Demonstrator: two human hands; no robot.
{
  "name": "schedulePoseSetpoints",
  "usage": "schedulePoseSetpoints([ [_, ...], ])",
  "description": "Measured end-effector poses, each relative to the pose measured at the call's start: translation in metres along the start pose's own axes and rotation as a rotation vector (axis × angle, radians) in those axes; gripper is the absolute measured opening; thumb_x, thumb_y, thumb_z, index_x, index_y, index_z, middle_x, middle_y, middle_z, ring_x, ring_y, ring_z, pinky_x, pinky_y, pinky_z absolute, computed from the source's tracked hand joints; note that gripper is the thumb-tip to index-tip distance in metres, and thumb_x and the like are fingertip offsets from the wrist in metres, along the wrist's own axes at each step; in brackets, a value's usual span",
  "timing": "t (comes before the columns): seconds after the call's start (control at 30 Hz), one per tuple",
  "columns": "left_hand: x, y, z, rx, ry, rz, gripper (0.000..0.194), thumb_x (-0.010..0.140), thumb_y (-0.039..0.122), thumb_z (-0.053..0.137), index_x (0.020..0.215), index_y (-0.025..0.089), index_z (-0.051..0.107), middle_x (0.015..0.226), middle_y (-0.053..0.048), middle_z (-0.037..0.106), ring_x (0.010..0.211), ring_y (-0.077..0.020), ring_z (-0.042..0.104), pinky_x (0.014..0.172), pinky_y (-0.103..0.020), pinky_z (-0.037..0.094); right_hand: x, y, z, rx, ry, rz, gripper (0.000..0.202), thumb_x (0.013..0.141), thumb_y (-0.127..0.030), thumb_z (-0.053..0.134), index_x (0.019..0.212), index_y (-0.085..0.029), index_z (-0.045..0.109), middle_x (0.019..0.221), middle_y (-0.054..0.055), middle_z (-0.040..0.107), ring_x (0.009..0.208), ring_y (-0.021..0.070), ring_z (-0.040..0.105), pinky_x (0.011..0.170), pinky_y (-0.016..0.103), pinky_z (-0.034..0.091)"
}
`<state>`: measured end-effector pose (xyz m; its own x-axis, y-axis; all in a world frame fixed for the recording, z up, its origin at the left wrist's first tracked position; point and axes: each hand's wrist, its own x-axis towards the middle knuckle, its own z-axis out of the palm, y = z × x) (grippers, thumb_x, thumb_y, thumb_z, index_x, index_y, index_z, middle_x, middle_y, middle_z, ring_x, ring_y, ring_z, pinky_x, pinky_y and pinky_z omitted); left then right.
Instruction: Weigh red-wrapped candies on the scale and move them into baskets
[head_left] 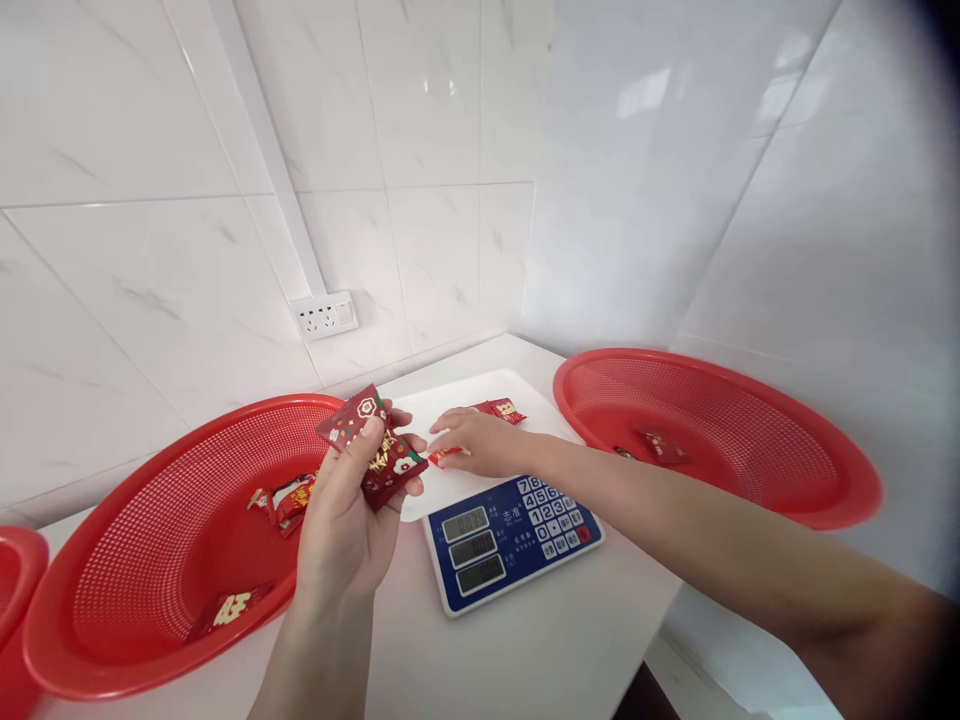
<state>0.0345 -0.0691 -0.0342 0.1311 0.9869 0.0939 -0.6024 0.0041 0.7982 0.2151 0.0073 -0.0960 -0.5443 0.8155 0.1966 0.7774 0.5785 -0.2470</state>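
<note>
My left hand is closed around dark red printed candy packets, thumb on top, just left of the scale's white pan. My right hand reaches over the pan with its fingers curled at a small bright red packet, partly hidden under them. Behind that hand, another red packet with pale lettering lies on the pan. The scale's blue panel faces me, with its displays at the left and keys at the right.
On the left stands a red mesh basket with several wrapped packets inside. Another red basket, at the right, holds a few packets. Part of a further red basket shows at the far left. A wall socket sits above the table.
</note>
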Motion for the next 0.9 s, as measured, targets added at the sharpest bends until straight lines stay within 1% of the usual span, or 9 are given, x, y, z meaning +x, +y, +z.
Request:
schedulePoseSetpoints([
  [0.1, 0.0, 0.0, 0.0, 0.002, -0.004, 0.006, 0.016, 0.074, 0.027, 0.069, 0.088, 0.018, 0.065, 0.084, -0.001, 0.062, 0.064, -0.0112, 0.063, 0.038, -0.013, 0.048, -0.011, 0.002, -0.004, 0.046, -0.077, -0.009, 0.023, 0.081, -0.015, 0.058, 0.092, -0.028, 0.073, 0.118, 0.0, 0.065, 0.123, 0.0189, 0.046, 0.105, 0.036, 0.031],
  [0.17, 0.0, 0.001, 0.0, -0.002, -0.012, 0.002, 0.016, 0.075, 0.027, 0.068, 0.087, 0.019, 0.065, 0.084, 0.0, 0.062, 0.064, -0.0112, 0.062, 0.038, -0.014, 0.048, -0.017, 0.013, -0.011, 0.044, -0.071, 0.086, 0.028, 0.076, -0.007, 0.056, 0.083, -0.028, 0.074, 0.12, -0.003, 0.064, 0.124, 0.0175, 0.045, 0.104, 0.033, 0.033],
  [0.23, -0.001, 0.001, 0.001, -0.005, -0.015, -0.001, 0.015, 0.075, 0.027, 0.068, 0.087, 0.018, 0.065, 0.085, 0.0, 0.061, 0.064, -0.011, 0.062, 0.038, -0.013, 0.048, -0.023, 0.029, -0.02, 0.022, -0.044, 0.207, 0.029, 0.074, -0.003, 0.054, 0.078, -0.024, 0.073, 0.12, -0.001, 0.064, 0.12, 0.0191, 0.049, 0.099, 0.031, 0.038],
  [0.37, -0.001, 0.001, 0.0, 0.003, -0.017, 0.007, 0.014, 0.076, 0.027, 0.067, 0.087, 0.018, 0.065, 0.086, -0.001, 0.061, 0.065, -0.0109, 0.062, 0.039, -0.013, 0.049, -0.032, 0.052, -0.036, -0.041, 0.004, 0.507, 0.028, 0.08, -0.009, 0.049, 0.098, -0.016, 0.069, 0.112, 0.013, 0.066, 0.102, 0.0284, 0.06, 0.082, 0.039, 0.046],
  [0.43, -0.001, 0.0, 0.0, 0.002, -0.025, 0.01, 0.014, 0.076, 0.027, 0.067, 0.087, 0.018, 0.066, 0.086, -0.001, 0.061, 0.065, -0.0109, 0.062, 0.038, -0.013, 0.049, -0.035, 0.053, -0.039, -0.043, -0.007, 0.587, 0.03, 0.083, -0.016, 0.049, 0.108, -0.015, 0.065, 0.112, 0.014, 0.066, 0.1, 0.0301, 0.061, 0.079, 0.039, 0.046],
  [0.63, -0.002, 0.0, 0.0, 0.0, -0.015, 0.006, 0.017, 0.075, 0.027, 0.069, 0.088, 0.018, 0.065, 0.084, -0.001, 0.062, 0.065, -0.0118, 0.062, 0.038, -0.014, 0.05, -0.027, 0.035, -0.032, 0.04, -0.061, 0.549, 0.034, 0.086, -0.025, 0.049, 0.118, -0.022, 0.06, 0.121, 0.005, 0.063, 0.103, 0.021, 0.061, 0.081, 0.026, 0.046],
  [0.77, -0.002, 0.002, 0.0, -0.008, -0.007, 0.006, 0.016, 0.074, 0.026, 0.069, 0.088, 0.018, 0.065, 0.083, -0.001, 0.062, 0.064, -0.0118, 0.062, 0.038, -0.014, 0.05, -0.025, 0.022, -0.035, 0.024, -0.057, 0.52, 0.039, 0.086, -0.026, 0.047, 0.124, -0.021, 0.054, 0.132, 0.007, 0.055, 0.11, 0.022, 0.056, 0.087, 0.028, 0.043],
  [0.83, -0.001, 0.002, 0.0, -0.008, -0.003, 0.007, 0.017, 0.074, 0.026, 0.069, 0.088, 0.018, 0.065, 0.084, -0.001, 0.062, 0.064, -0.0117, 0.062, 0.038, -0.014, 0.05, -0.028, 0.016, -0.038, 0.007, -0.086, 0.523, 0.036, 0.084, -0.03, 0.05, 0.118, -0.021, 0.056, 0.127, 0.009, 0.057, 0.108, 0.0246, 0.057, 0.085, 0.031, 0.043],
  [0.9, -0.001, 0.002, -0.001, -0.008, -0.009, 0.012, 0.017, 0.075, 0.027, 0.069, 0.088, 0.018, 0.066, 0.085, -0.001, 0.062, 0.064, -0.0115, 0.062, 0.038, -0.014, 0.049, -0.033, 0.011, -0.04, -0.001, -0.149, 0.536, 0.036, 0.078, -0.035, 0.058, 0.111, -0.021, 0.057, 0.114, 0.01, 0.063, 0.099, 0.0272, 0.061, 0.075, 0.032, 0.045],
])
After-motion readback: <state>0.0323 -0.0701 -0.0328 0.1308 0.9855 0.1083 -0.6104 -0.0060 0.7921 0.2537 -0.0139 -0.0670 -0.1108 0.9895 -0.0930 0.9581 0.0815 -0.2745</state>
